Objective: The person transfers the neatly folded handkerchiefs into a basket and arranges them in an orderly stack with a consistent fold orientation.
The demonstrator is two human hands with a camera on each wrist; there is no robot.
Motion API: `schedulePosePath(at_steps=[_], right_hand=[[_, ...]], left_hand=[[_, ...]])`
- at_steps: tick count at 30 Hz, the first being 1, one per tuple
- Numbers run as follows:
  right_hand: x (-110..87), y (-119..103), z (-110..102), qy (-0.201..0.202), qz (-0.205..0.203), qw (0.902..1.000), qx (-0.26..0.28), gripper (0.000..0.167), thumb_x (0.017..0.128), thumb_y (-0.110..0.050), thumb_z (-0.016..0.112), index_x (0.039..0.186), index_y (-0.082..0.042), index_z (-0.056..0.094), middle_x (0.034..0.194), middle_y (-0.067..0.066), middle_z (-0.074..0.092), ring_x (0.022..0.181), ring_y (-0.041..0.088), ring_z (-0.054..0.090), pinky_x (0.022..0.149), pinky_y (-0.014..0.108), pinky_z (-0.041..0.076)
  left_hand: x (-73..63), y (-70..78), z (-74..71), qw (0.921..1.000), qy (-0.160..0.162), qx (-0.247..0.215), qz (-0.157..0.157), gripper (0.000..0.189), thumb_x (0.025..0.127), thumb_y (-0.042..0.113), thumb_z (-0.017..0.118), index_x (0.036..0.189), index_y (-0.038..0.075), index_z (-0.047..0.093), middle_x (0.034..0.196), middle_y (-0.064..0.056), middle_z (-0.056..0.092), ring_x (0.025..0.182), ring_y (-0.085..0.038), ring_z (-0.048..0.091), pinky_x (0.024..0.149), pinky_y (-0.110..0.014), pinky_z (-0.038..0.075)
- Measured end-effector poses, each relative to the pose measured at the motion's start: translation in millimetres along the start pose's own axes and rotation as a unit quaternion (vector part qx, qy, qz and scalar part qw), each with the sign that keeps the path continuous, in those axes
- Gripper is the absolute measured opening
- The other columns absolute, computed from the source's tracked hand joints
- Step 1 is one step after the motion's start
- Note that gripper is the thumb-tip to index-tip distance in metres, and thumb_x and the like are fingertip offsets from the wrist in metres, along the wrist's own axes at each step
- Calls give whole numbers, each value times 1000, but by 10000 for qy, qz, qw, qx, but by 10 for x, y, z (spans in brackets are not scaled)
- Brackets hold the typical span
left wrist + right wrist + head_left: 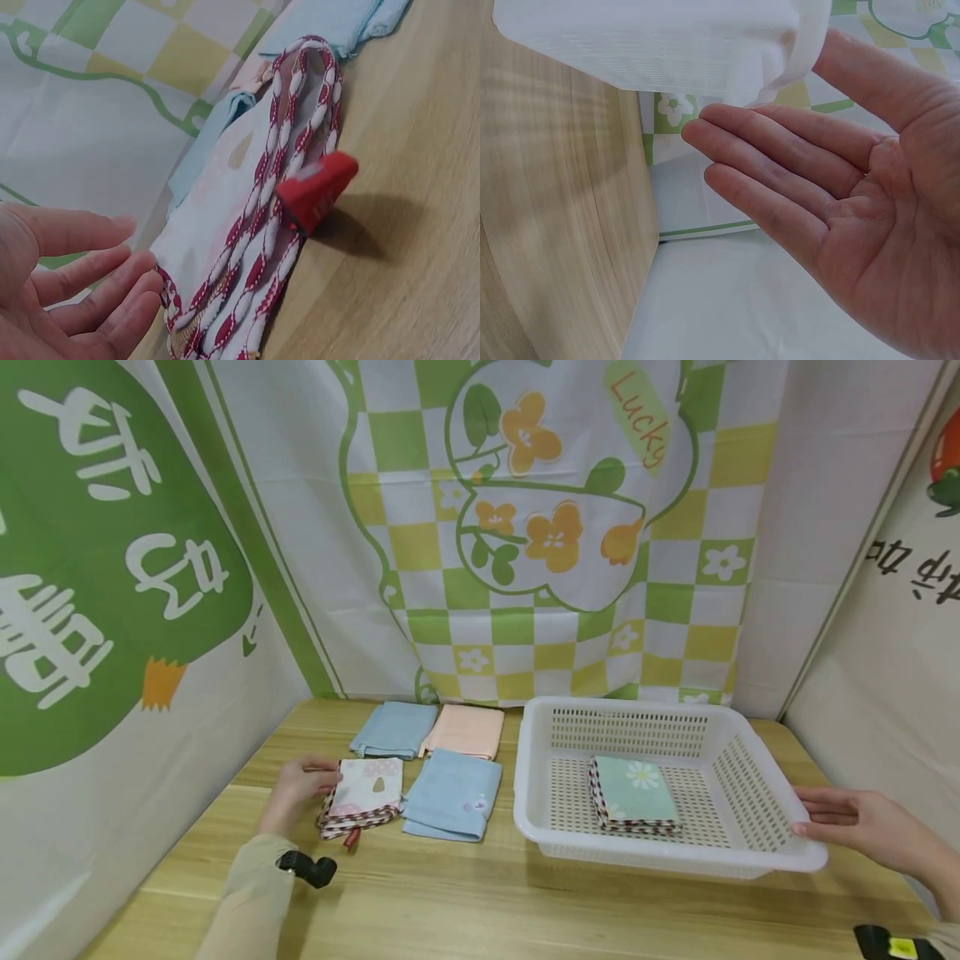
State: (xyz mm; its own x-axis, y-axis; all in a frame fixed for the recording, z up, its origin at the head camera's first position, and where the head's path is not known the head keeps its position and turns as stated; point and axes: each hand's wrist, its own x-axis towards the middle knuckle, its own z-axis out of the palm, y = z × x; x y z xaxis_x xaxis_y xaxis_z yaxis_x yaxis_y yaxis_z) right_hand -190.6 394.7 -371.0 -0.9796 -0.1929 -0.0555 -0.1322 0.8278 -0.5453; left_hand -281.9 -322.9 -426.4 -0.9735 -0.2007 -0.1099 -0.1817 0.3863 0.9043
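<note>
The folded, square white fabric cloth with red-and-white trim (pixel 363 792) is set toward the left edge of the wood-grain tabletop (pixel 465 910). Light, limp handling is expected; all layers should be pinched together. The relaxed left hand (pixel 296 789) and straight-fingered right hand (pixel 873 825) are placed at the cloth and white plastic basket (pixel 652 853) respectively, unclenched.

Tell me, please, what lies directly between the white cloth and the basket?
The front blue cloth, then a strip of bare table before the basket; the head view shows this.
</note>
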Motion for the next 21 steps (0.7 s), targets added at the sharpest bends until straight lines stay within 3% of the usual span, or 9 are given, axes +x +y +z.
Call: schedulePosePath(at_steps=[7,12,21], right_hand=[[7,7,-4,-9,54,10000,-23,66,90,-30,65,131,17,43,116,29,62,81,-15,55,71,34,57],[9,7,-7,-32,139,9999,14,67,90,-32,65,132,16,42,117,29,61,81,-16,54,71,33,57],[11,-2,-14,-73,200,9998,8,68,90,-33,64,133,15,42,118,29,60,81,-15,54,73,36,57]], left_hand=[[4,-67,-45,9997,144,-33,-187,43,87,10,67,122,-9,53,99,-6,60,87,-18,59,84,-33,52],[17,-89,-49,9993,208,-166,-258,45,86,9,68,122,-10,52,100,-7,60,83,-14,59,81,-31,53],[23,-121,-52,9992,169,-19,-359,49,85,4,66,127,-12,46,123,-27,49,84,-11,57,77,-27,52]])
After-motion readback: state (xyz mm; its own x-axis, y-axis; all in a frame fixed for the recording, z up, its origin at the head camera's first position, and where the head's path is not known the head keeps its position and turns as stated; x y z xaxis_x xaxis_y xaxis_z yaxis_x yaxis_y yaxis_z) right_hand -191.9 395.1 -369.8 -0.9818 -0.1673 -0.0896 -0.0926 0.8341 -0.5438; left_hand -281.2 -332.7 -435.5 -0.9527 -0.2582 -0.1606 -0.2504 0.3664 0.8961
